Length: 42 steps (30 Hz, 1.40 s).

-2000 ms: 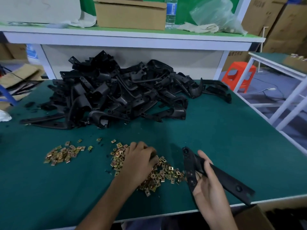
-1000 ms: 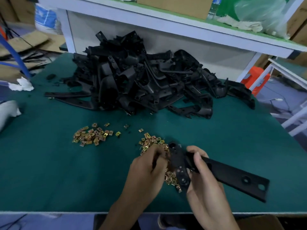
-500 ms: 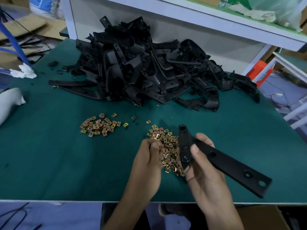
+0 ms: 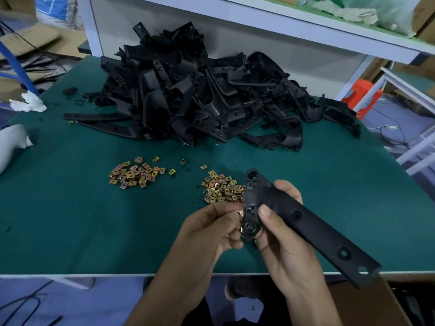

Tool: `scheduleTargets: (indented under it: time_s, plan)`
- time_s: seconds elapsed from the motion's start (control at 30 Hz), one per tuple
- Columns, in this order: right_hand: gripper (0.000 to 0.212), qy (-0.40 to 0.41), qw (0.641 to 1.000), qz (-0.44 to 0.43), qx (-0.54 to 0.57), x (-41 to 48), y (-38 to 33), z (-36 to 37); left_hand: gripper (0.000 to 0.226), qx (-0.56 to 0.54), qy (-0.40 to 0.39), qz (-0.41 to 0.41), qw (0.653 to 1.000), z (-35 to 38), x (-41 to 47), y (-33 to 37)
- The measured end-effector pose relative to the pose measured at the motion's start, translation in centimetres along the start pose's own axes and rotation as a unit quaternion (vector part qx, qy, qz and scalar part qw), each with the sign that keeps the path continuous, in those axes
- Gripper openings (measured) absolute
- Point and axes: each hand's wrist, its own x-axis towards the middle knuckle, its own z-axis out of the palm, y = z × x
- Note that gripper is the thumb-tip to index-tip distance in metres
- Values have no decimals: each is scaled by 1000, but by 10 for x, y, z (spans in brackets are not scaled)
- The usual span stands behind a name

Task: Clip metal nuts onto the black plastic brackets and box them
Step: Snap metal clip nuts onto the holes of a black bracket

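Observation:
My right hand point(image 4: 280, 238) grips a long black plastic bracket point(image 4: 313, 227) above the table's front edge, thumb on its top face. My left hand point(image 4: 211, 231) pinches a small brass-coloured metal nut point(image 4: 240, 213) against the bracket's left edge. Under and behind the hands lies a heap of loose nuts point(image 4: 221, 189). A second heap of nuts point(image 4: 136, 175) lies further left. A big pile of black brackets point(image 4: 200, 95) fills the back of the green table point(image 4: 70, 220).
A cardboard box point(image 4: 367, 302) sits below the table's front edge at the right. White rags point(image 4: 30, 103) lie at the table's left edge. A white shelf point(image 4: 282, 22) rises behind the pile. An orange stool point(image 4: 361, 96) stands on the floor at right.
My left hand left the nut heap with a nut and came up to the bracket's edge. My right hand lifted and turned the bracket toward it. The view tilted down and left.

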Motion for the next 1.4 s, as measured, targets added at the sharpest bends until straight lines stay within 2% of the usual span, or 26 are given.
scheduleTargets:
  time_s: [0.1,0.23,0.37,0.5,0.57,0.63,0.67,0.7,0.77,0.8,0.83,0.87,0.93,1.03,1.13,1.23,1.33,1.4]
  plan:
    - [42,-19,1000,-8,-8,-4,-3,-1,11,-26,-11,-16,999,3,-2,1]
    - [39,-35,999,-6,-27,-8,-6,-6,26,-6,-33,-25,999,1,-3,-2]
    - [43,-38,996,-12,-77,-14,-9,-15,16,-12,-36,-44,998,-2,-7,-5]
    - [46,-66,994,11,-91,-21,-9,-24,33,-9,-67,-49,997,-7,-6,-14]
    - [46,-65,994,21,-87,-21,-7,-29,41,35,-79,-54,995,-10,-2,-16]
    - [49,-27,995,9,-91,-19,-4,-34,33,148,-75,-47,985,-13,10,-17]
    - [48,-4,997,7,-82,-19,-2,-37,22,241,-62,-19,968,-16,18,-19]
    - [46,16,997,7,-69,-19,-2,-41,12,358,-33,30,933,-19,29,-20]
    - [37,41,998,10,-54,-18,-3,-49,12,586,39,142,797,-26,52,-20]
    - [34,48,997,11,-53,-18,-3,-53,19,653,62,170,735,-30,63,-21]
    - [33,51,997,10,-52,-18,-4,-56,25,689,73,179,698,-34,74,-22]
    - [33,52,997,8,-51,-18,-6,-58,29,709,74,174,680,-38,83,-24]
    - [32,54,997,9,-50,-19,-6,-57,27,719,66,163,672,-43,97,-27]
    - [33,56,997,15,-47,-19,-5,-54,24,692,72,206,689,-44,104,-25]
    - [32,56,998,21,-37,-18,-5,-50,25,627,94,241,735,-40,97,-19]
    - [32,60,998,28,-18,-15,-6,-44,19,536,92,181,819,-33,81,-11]
    - [25,56,998,34,16,-12,-5,-35,20,342,44,99,934,-18,55,-9]
    - [19,52,998,36,23,-11,-4,-29,25,225,29,66,972,-7,37,-9]
